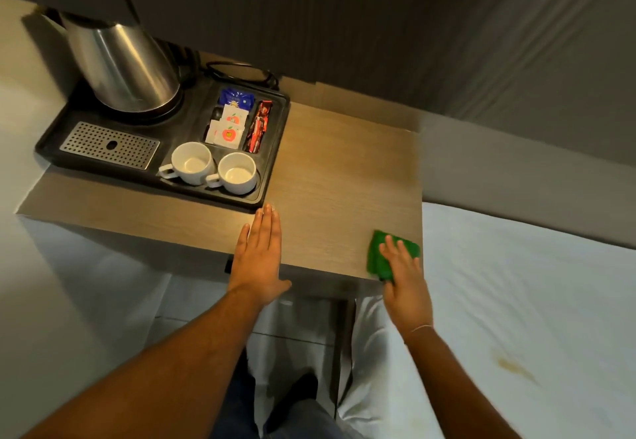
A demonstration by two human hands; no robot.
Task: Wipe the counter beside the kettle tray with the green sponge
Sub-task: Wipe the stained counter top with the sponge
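The green sponge [378, 255] lies flat on the wooden counter [344, 177] at its front right corner. My right hand [404, 271] presses on top of it with fingers spread, covering its middle. My left hand [258, 254] rests flat on the counter's front edge, fingers together, fingertips just short of the black kettle tray [275, 149]. The tray fills the counter's left half and carries a steel kettle [120, 63].
In the tray sit two white cups [213, 168], sachets [237, 122] and a perforated metal drip grate [110, 144]. A black cord [241, 72] loops behind the tray. A white bed [516, 318] adjoins the counter on the right. Dark wall panels rise behind.
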